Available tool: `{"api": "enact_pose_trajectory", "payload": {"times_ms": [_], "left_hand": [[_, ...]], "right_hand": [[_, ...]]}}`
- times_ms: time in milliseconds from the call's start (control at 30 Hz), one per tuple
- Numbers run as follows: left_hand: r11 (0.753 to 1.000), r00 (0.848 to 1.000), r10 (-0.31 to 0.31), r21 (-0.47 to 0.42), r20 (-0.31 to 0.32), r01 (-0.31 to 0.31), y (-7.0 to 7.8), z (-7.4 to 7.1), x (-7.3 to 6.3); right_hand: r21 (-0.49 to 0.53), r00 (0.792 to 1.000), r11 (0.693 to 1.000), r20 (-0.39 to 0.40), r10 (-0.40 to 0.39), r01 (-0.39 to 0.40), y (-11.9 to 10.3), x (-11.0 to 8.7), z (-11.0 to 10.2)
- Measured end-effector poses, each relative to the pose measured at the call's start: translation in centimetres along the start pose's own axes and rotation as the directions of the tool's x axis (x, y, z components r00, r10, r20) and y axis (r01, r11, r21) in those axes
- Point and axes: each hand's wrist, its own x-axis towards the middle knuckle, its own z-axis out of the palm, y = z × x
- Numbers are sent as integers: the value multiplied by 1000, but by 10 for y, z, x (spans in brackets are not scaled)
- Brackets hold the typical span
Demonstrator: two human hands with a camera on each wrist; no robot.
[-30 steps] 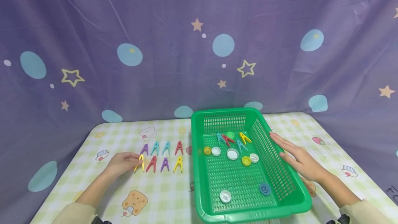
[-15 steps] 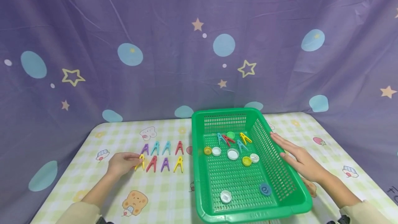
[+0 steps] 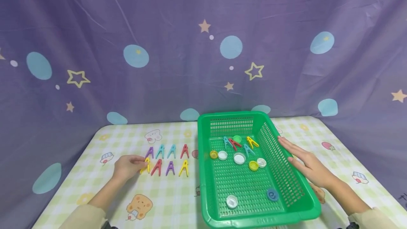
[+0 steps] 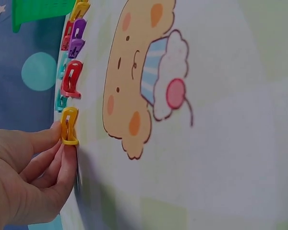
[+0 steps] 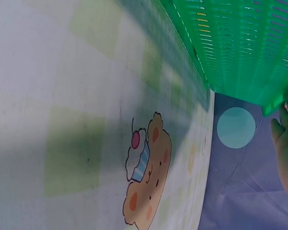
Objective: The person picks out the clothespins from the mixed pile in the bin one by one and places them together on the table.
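Note:
My left hand (image 3: pixel 126 167) pinches a yellow clothespin (image 4: pixel 70 125) between thumb and fingers, at the left end of the front row of pins on the table. Beside it stand a red clothespin (image 3: pixel 157 165), a purple clothespin (image 3: pixel 170 166) and another yellow clothespin (image 3: pixel 184 165). Behind them a second row holds a purple pin (image 3: pixel 150 151), two teal pins (image 3: pixel 160 149) and a red pin (image 3: pixel 184 149). My right hand (image 3: pixel 310 167) rests with straight fingers against the right rim of a green basket (image 3: pixel 260 221).
Inside the basket lie several clothespins, such as a red one (image 3: pixel 234 143) and a yellow one (image 3: pixel 252 142), and several bottle caps, among them a blue cap (image 3: pixel 272 195) and a clear one (image 3: pixel 231 202). A purple curtain (image 3: pixel 178 80) hangs behind the checked tablecloth (image 3: pixel 171 200).
The head view has shifted slightly. My left hand keeps its pinch on the yellow clothespin in nearly the same place, and the right hand stays on the basket rim.

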Motion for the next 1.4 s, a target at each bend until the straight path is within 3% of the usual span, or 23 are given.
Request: {"api": "enact_pose_trajectory", "payload": {"times_ms": [233, 467, 633, 867, 1033, 1267, 1400], "left_hand": [[999, 1000, 16, 32, 6, -16, 1, -2, -4], [1000, 999, -10, 13, 35, 9, 3, -7, -6], [1000, 998, 0, -13, 66, 1, 18, -16, -3], [994, 991, 108, 15, 84, -109, 77, -30, 3], [987, 978, 160, -15, 130, -160, 127, -26, 12], [976, 961, 200, -129, 192, -178, 201, 0, 19], [979, 956, 183, -129, 228, -157, 237, 23, 21]], "right_hand": [[10, 1000, 1000, 3, 14, -14, 0, -2, 2], [9, 1000, 1000, 1, 8, -8, 1, -1, 4], [0, 1000, 1000, -5, 15, -15, 1, -1, 3], [-11, 1000, 1000, -14, 16, -17, 2, -2, 2], [-16, 1000, 1000, -17, 24, -24, 1, -2, 1], [-10, 1000, 1000, -17, 12, -12, 1, -2, 1], [-6, 1000, 1000, -16, 11, -11, 1, -1, 1]]}}
